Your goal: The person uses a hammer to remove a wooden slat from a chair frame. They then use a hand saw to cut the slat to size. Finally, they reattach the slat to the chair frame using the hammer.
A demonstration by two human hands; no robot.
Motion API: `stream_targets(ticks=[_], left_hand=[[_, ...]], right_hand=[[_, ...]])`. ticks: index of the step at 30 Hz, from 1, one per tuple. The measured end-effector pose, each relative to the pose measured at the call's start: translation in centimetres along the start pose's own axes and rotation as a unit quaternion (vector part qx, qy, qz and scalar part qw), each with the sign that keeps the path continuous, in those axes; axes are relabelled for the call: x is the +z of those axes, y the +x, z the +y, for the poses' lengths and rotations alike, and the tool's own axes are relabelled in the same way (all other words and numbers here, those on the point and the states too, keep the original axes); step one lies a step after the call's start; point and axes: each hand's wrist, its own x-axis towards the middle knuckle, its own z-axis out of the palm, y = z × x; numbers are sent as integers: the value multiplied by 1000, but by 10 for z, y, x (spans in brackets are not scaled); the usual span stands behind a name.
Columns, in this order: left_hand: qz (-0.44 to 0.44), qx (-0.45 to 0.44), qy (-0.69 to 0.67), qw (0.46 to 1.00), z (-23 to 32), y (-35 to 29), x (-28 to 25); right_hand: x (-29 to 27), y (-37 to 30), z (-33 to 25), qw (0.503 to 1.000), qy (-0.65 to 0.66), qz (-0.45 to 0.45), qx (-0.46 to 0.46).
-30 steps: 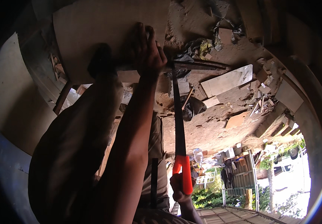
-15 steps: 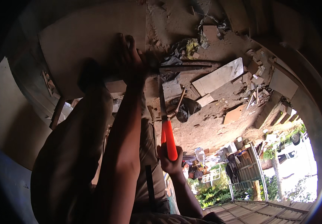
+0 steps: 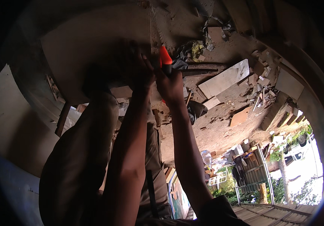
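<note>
Places are given from the grip, where the right hand (image 3: pixel 171 84) closes on the orange handle (image 3: pixel 165 58).

Just to the right of it and slightly higher in the picture, a crumpled yellow-green wrapper (image 3: pixel 196 48) lies on the dirt, touching a heap of dark plastic sheeting.

Below and right of the grip, near the forearm, sits a slumped black plastic bag (image 3: pixel 197 109).

Well below it, further right, stands a clear plastic bottle (image 3: pixel 206 157), pale and see-through; whether it bears a label is too small to tell.

Far beneath the grip, a pale blue-green panel (image 3: pixel 175 192) carries orange-brown shapes; whether it is a sign cannot be told.
</note>
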Motion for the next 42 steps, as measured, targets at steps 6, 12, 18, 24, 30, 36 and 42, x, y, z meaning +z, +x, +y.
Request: stream_targets(ticks=[6,12,18,24,30,36,42], left_hand=[[-42,-44,-19,998,1,1,-8],[-18,-56,-22,998,-5,-3,-12],[-20,-36,-89,995,4,3,-6],[-30,-46,-63,996,-2,-14,-16],[-38,-63,-61,995,-3,-4,-16],[-49,-62,6,997,-5,-3,-11],[-25,-86,-85,992,-8,-3,-8]], right_hand=[[-66,-225,49,998,-20,-44,47],[-113,-300,30,986,-99,-122,-48],[-10,-47,14,999,35,-8,19],[-39,-151,41,998,-1,-59,26],[-97,-311,39,996,-27,-80,-4],[-18,-86,26,997,36,28,67],[-20,-121,48,999,40,-30,-16]])
